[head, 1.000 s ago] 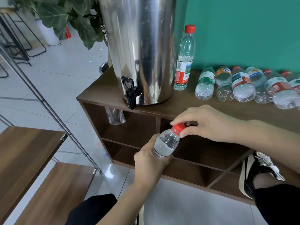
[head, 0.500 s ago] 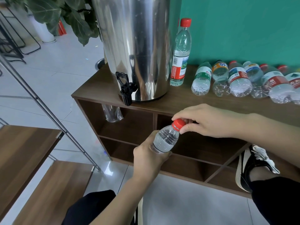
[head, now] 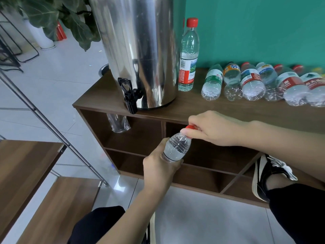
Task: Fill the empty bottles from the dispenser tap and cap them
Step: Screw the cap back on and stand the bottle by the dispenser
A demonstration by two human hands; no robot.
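Twisting on a cap, I work beside the steel dispenser (head: 139, 50), my landmark on the brown desk (head: 193, 110). Left of it, a leafy plant (head: 52, 18) stands on the pale floor. At the dispenser's lower front, the black tap (head: 129, 95) points down, with a clear bottle (head: 118, 123) standing in the cubby just below it. In front of the dispenser and below the desk edge, my left hand (head: 158, 170) grips the body of the water bottle (head: 176, 147), tilted up and to the right. My right hand (head: 216, 128) pinches its red cap (head: 191, 127). Compared with a second ago, that hand has rolled over the cap, hiding more of it, which I read as the cap being turned down tight. Just right of the dispenser, one capped bottle (head: 189, 55) stands upright. Farther right, a row of bottles (head: 260, 84) lies on its side against the green wall, apparently empty. By my judgement, this bottle's filling is done and capping nearly so; the lying row waits.
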